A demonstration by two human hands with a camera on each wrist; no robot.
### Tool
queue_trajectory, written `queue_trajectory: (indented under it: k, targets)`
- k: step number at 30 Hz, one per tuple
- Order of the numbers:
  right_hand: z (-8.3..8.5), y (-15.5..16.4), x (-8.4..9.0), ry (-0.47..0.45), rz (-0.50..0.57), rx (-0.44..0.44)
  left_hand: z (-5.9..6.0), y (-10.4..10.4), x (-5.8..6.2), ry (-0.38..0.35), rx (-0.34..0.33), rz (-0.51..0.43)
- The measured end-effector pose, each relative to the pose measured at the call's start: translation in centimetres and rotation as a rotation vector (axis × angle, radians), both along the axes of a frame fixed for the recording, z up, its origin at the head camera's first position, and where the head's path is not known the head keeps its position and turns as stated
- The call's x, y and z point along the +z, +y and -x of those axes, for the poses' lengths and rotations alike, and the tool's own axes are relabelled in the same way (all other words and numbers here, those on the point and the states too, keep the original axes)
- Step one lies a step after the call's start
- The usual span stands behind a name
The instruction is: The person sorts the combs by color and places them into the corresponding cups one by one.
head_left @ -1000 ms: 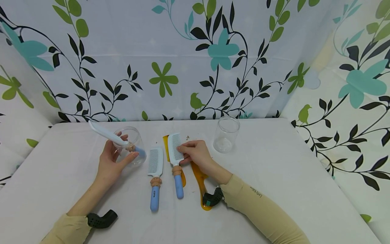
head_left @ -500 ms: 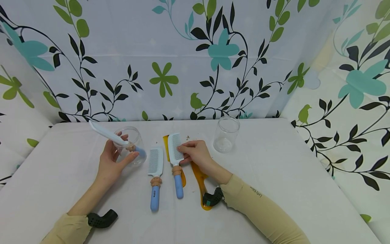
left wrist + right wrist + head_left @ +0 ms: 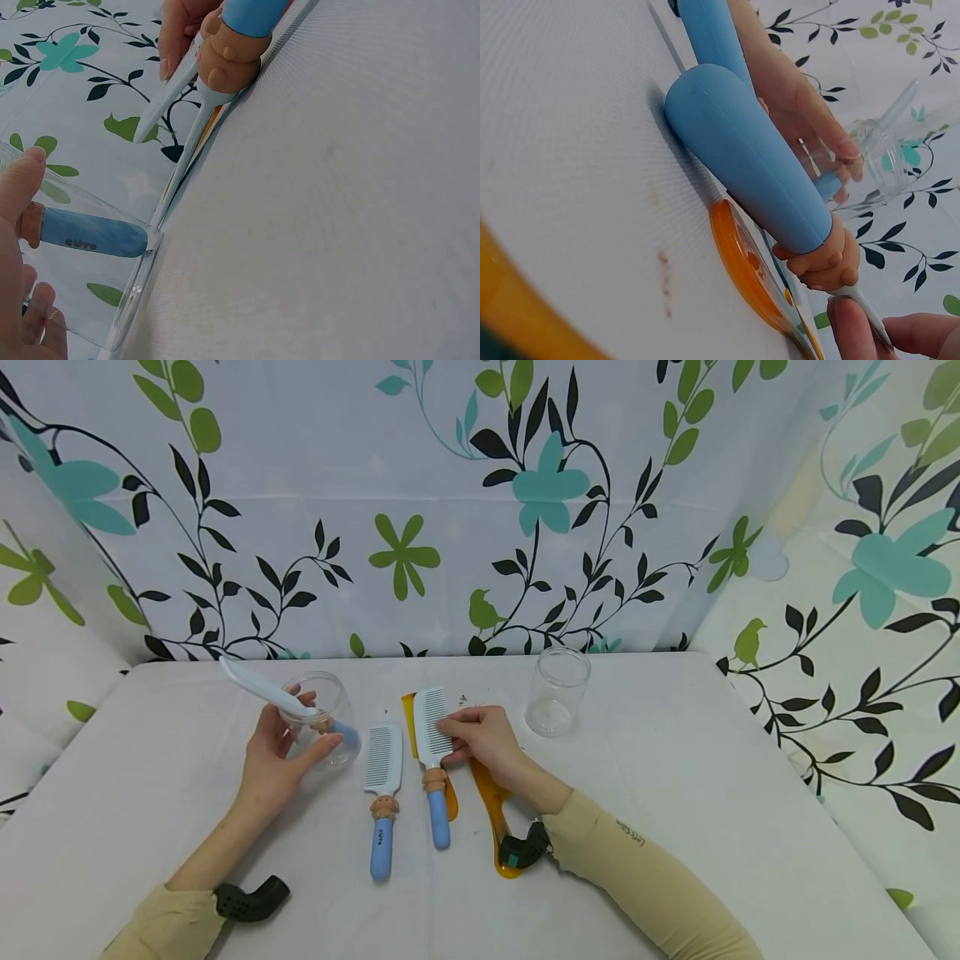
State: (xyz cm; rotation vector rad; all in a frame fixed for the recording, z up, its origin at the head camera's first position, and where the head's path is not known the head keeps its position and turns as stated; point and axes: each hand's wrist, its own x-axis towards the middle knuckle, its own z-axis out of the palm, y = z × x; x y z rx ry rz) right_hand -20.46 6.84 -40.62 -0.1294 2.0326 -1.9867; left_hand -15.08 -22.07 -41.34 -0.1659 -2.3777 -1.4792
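My left hand (image 3: 309,728) grips a clear jar (image 3: 324,710) tipped on its side at the table's left. A comb (image 3: 262,687) stands in the jar, its blue handle (image 3: 94,234) against the bottom and its white head sticking out up and left. My right hand (image 3: 445,741) pinches the white head of a second blue-handled comb (image 3: 432,752), which lies flat on the table. That comb rests across an amber comb (image 3: 450,799). A third blue-handled comb (image 3: 382,789) lies loose between my hands.
An empty clear jar (image 3: 557,691) stands upright to the right of my right hand. Another amber comb (image 3: 491,810) lies under my right wrist. Small crumbs (image 3: 468,700) dot the white table (image 3: 675,793). Floral curtains close in the back and both sides.
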Motion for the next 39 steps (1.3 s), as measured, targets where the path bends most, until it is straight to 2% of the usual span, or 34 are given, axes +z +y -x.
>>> queue_trajectory:
  k: [10,39]
  targets:
    - [0.15,0.04,-0.30,-0.004,0.004,-0.002,0.12,-0.04,-0.32,0.011,-0.001,0.000]
    - [0.07,0.07,-0.16,-0.003,0.023,-0.001,0.12,0.00,-0.32,0.019,-0.009,-0.005]
